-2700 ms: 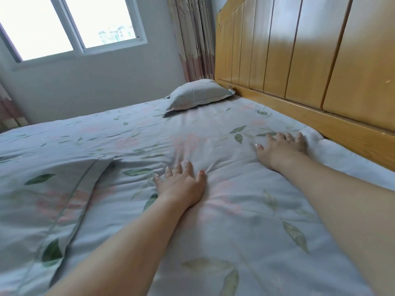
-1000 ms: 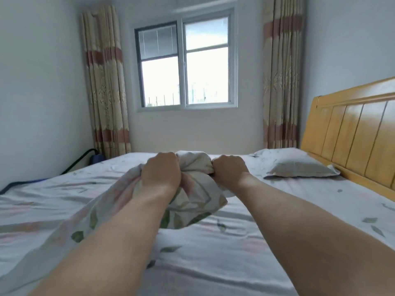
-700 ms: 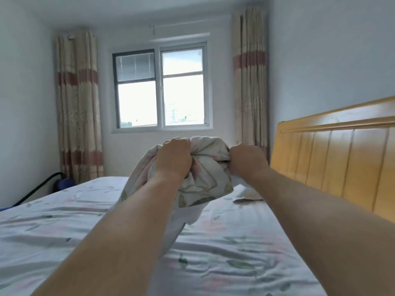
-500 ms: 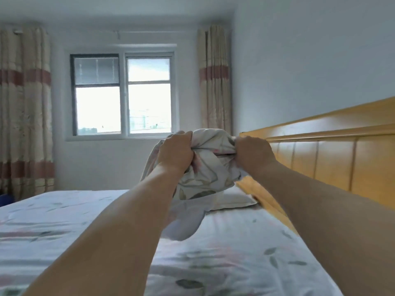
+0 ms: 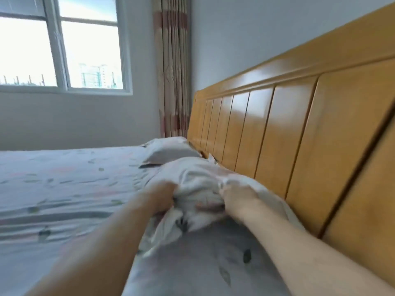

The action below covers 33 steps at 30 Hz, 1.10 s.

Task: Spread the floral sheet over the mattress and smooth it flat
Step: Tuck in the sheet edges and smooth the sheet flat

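Observation:
The floral sheet (image 5: 64, 189), pale with green leaves and pink blooms, covers the mattress. A bunched fold of it (image 5: 196, 184) is gathered low over the bed beside the headboard. My left hand (image 5: 159, 195) grips the bunch on its left side. My right hand (image 5: 239, 195) grips it on the right, about a hand's width away. Both fists sit close above the bed surface. The frame is blurred by motion, so single fingers are hard to make out.
A wooden headboard (image 5: 288, 129) runs along the right. A pillow (image 5: 168, 150) in matching fabric lies against it further back. A striped curtain (image 5: 175, 67) hangs in the corner beside a window (image 5: 62, 45). The far wall is white.
Earlier my flat hands pressed the sheet. Then both gripped a bunch and lifted it high. Now the bunch has come down toward the bed by the headboard.

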{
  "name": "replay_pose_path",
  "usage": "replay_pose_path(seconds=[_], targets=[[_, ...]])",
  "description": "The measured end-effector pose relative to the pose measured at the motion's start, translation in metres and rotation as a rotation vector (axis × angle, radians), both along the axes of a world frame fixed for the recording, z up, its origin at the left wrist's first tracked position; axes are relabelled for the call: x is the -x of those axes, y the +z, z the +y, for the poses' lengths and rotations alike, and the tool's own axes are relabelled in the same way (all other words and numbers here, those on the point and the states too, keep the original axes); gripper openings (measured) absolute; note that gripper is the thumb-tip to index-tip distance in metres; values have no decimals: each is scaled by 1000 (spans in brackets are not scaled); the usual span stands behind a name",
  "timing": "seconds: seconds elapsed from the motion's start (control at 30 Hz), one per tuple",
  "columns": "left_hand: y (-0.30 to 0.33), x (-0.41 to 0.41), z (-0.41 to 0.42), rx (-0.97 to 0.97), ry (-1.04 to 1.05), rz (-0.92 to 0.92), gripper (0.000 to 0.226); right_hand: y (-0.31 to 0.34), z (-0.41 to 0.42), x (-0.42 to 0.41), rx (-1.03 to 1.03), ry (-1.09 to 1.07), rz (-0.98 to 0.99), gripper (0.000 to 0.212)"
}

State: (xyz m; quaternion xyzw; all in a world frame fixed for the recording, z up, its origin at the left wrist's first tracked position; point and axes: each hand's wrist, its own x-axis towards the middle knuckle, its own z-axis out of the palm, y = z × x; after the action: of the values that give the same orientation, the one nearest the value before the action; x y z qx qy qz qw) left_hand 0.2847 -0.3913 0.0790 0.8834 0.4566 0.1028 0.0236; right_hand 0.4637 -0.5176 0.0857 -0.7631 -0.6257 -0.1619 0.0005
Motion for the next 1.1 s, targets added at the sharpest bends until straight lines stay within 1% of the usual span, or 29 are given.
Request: replay_pose_path(seconds=[0.03, 0.07, 0.1, 0.13, 0.2, 0.27, 0.33, 0.37, 0.4, 0.47, 0.5, 0.57, 0.63, 0.7, 0.77, 0.8, 0.83, 0.87, 0.9, 0.97, 1.03, 1.07, 1.1], targets=[[-33, 0, -11, 53, 6, 66, 37, -27, -7, 2, 168, -29, 24, 38], [-67, -1, -24, 119, -15, 104, 45, -50, -18, 4, 286, -50, 52, 36], [-88, -1, -36, 135, -67, 104, 54, -64, -25, 5, 327, -57, 74, 35], [-99, -2, -41, 108, -121, 94, 59, -67, -28, 4, 319, -59, 87, 34], [-88, -4, -44, 4, -109, 36, 52, -58, -28, 1, 278, -57, 68, 35], [-58, -4, -46, -42, 2, 55, 40, -38, -27, 0, 253, -71, 43, 40], [-34, -4, -48, -82, 39, 57, 33, -18, -28, 2, 262, -96, 22, 47], [-27, -5, -53, -63, 38, 39, 33, -11, -31, 4, 283, -106, 18, 45], [-28, -5, -58, -12, 27, 43, 38, -8, -33, 5, 321, -114, 16, 39], [-43, 1, -70, 148, -37, 91, 57, -14, -37, 7, 435, -127, 37, 33], [-54, 5, -75, 202, -65, 105, 70, -20, -39, 8, 499, -128, 52, 35], [-73, 20, -81, 258, -43, 50, 88, -34, -41, 11, 575, -154, 99, 45], [-87, 35, -86, 216, -15, -53, 98, -42, -40, 10, 510, -167, 208, 61], [-94, 46, -102, 98, -17, -122, 103, -42, -40, 12, 356, -85, 316, 76], [-104, 57, -121, -47, 14, -111, 105, -44, -42, 16, 255, 45, 329, 79], [-110, 64, -128, -98, 40, -71, 102, -47, -44, 19, 240, 96, 307, 77], [-115, 72, -134, -107, 75, -14, 96, -52, -46, 22, 247, 123, 279, 75], [-121, 79, -136, -58, 116, 42, 85, -59, -47, 23, 266, 122, 250, 75], [-122, 84, -138, 15, 138, 56, 71, -66, -48, 24, 291, 94, 217, 74], [-116, 88, -137, 132, 120, -2, 39, -68, -45, 29, 316, 3, 169, 72], [-97, 86, -133, 84, 41, -73, 14, -57, -37, 39, 280, -65, 122, 64], [-85, 89, -131, 47, 6, -85, 9, -49, -31, 49, 249, -77, 80, 57], [-74, 90, -133, 33, -33, -81, 9, -42, -26, 58, 212, -82, 35, 50]])
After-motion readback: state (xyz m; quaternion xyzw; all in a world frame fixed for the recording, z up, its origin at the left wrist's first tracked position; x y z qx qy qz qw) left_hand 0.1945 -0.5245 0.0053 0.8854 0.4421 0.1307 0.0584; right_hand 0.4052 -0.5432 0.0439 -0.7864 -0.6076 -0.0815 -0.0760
